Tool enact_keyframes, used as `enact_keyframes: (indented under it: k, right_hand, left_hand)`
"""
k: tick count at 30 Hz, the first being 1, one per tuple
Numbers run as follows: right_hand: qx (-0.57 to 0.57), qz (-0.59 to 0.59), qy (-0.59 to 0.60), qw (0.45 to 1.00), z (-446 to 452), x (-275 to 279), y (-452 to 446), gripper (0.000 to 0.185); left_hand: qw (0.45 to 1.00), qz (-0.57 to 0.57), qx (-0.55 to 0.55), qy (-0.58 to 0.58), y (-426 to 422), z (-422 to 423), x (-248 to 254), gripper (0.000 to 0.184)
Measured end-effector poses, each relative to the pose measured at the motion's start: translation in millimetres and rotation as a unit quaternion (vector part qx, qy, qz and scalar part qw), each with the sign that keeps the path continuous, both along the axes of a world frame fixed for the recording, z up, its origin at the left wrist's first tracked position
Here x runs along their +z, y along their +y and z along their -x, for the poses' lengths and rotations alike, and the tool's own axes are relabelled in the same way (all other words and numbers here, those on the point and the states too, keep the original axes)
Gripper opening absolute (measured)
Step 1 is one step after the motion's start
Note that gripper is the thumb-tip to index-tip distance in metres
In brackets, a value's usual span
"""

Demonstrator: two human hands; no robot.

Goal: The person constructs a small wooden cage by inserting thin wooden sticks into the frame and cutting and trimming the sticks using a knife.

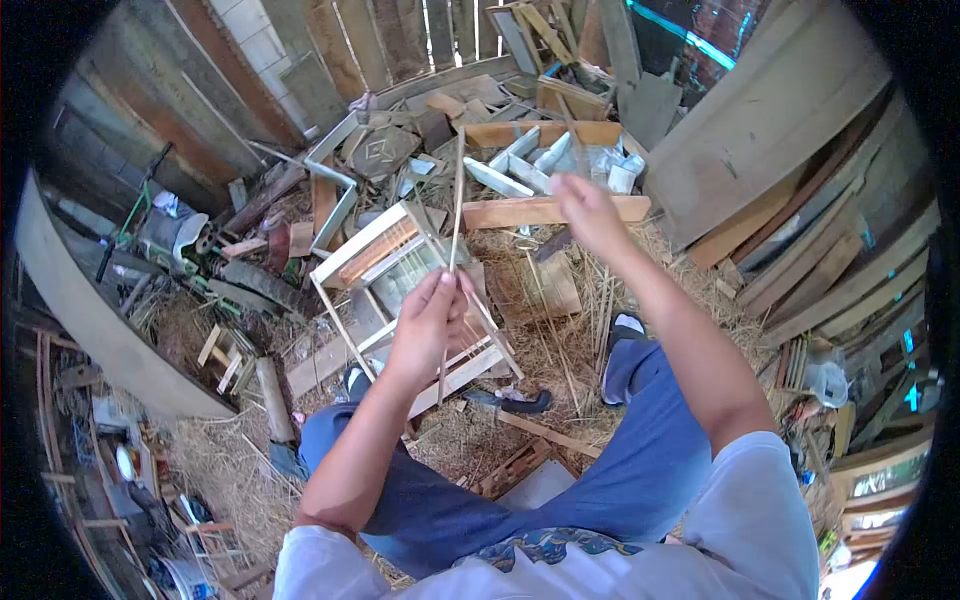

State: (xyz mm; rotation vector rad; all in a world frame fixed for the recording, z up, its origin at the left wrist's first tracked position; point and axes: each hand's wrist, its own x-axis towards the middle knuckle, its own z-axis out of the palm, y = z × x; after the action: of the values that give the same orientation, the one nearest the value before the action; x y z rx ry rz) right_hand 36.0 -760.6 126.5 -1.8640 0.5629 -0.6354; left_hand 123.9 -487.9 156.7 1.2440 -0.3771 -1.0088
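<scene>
My left hand is wrapped round a thin bamboo strip, which stands nearly upright and reaches above and below the fist. Behind that hand sits a wooden frame with slats and a row of thin rods, tilted on the ground. My right hand is raised to the right of the strip, apart from it, with its fingers closed. A narrow, blurred, blade-like shape rises above this fist; I cannot make out what it is. More thin strips lie on the ground between my hands and feet.
A wooden box with pale pieces inside stands ahead. Boards lean along the right, and a long curved panel stands at left. Scrap wood is piled at the back. Straw and shavings cover the floor. A dark curved tool lies between my feet.
</scene>
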Motion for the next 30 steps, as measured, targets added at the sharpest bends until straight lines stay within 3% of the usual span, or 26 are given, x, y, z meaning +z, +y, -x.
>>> enact_keyframes:
  k: [1, 5, 7, 9, 15, 17, 20, 24, 26, 28, 30]
  right_hand:
    - [0.049, 0.081, -0.002, 0.996, -2, 1, 20, 0.042]
    - [0.162, 0.107, 0.045, 0.98, -6, 10, 58, 0.039]
    - [0.239, 0.233, 0.086, 0.939, -4, 22, 71, 0.034]
    - [0.239, 0.265, 0.046, 0.933, -5, 16, 75, 0.034]
    - [0.195, 0.333, 0.037, 0.922, -2, 20, 78, 0.037]
    - [0.184, 0.342, 0.031, 0.921, 1, 20, 80, 0.037]
    - [0.176, 0.36, 0.025, 0.916, 3, 23, 77, 0.038]
    - [0.159, 0.388, 0.082, 0.904, 3, 35, 63, 0.035]
    - [-0.012, 0.268, -0.004, 0.963, -15, 5, 37, 0.034]
    - [-0.11, 0.211, 0.04, 0.971, -9, 1, -31, 0.037]
    - [-0.11, 0.189, 0.124, 0.968, 8, 39, -34, 0.037]
  left_hand:
    - [1.0, 0.003, 0.004, 0.002, 0, -4, 0, 0.025]
    - [1.0, -0.006, 0.013, -0.002, 4, 1, -5, 0.025]
    - [1.0, -0.009, 0.002, -0.019, 4, 5, -4, 0.026]
    - [0.999, -0.007, 0.012, -0.037, 2, 8, -7, 0.025]
    - [0.996, -0.022, 0.038, -0.075, -5, 13, -17, 0.024]
    - [0.979, -0.015, 0.061, -0.196, -5, 15, -27, 0.024]
    - [0.958, -0.026, 0.07, -0.277, -7, 24, -19, 0.024]
    - [0.951, -0.059, 0.056, -0.3, -3, 27, -6, 0.026]
    - [0.943, -0.062, 0.027, -0.325, 5, 35, -4, 0.026]
    - [0.965, -0.042, 0.0, -0.26, 10, 64, 5, 0.022]
    - [0.986, -0.031, -0.015, -0.164, 10, 66, 8, 0.022]
